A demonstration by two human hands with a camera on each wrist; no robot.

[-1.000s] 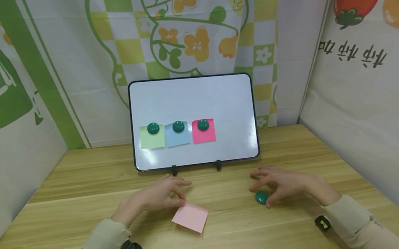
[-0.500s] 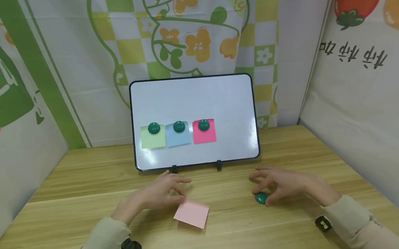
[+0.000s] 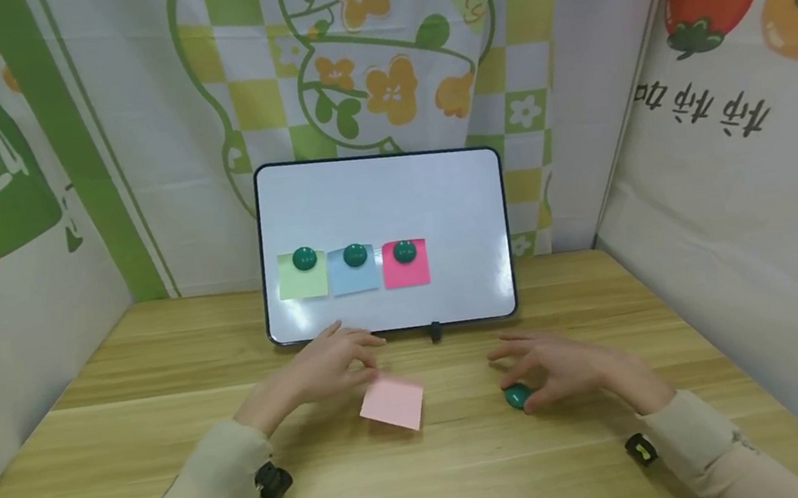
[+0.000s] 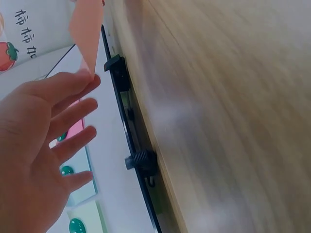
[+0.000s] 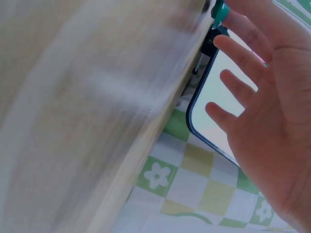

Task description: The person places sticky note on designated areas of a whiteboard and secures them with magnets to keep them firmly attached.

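My left hand (image 3: 331, 363) pinches a light pink sticky note (image 3: 394, 403) at its upper left corner, thumb against index finger, in front of the whiteboard (image 3: 457, 208). The left wrist view shows that note (image 4: 86, 26) sticking out past the fingertips, other fingers spread. To the right, my right hand (image 3: 561, 364) holds a round green magnet (image 3: 516, 396) between thumb and index finger, low over the table. In the right wrist view the magnet (image 5: 221, 14) is partly cut off at the top. A pale green note (image 3: 304, 287), a blue note (image 3: 354, 282) and a hot pink note (image 3: 406, 276) hang on the board, each under a green magnet.
The framed whiteboard stands upright at the back of the wooden table (image 3: 460, 485), on black feet, one showing as a black clip (image 3: 436, 331) in the head view. Printed curtains (image 3: 538, 96) close off the back and sides. Each wrist wears a black device (image 3: 273, 482).
My left hand has moved forward and slightly right toward the board, raising the light pink note with it. My right hand has shifted slightly left with the green magnet.
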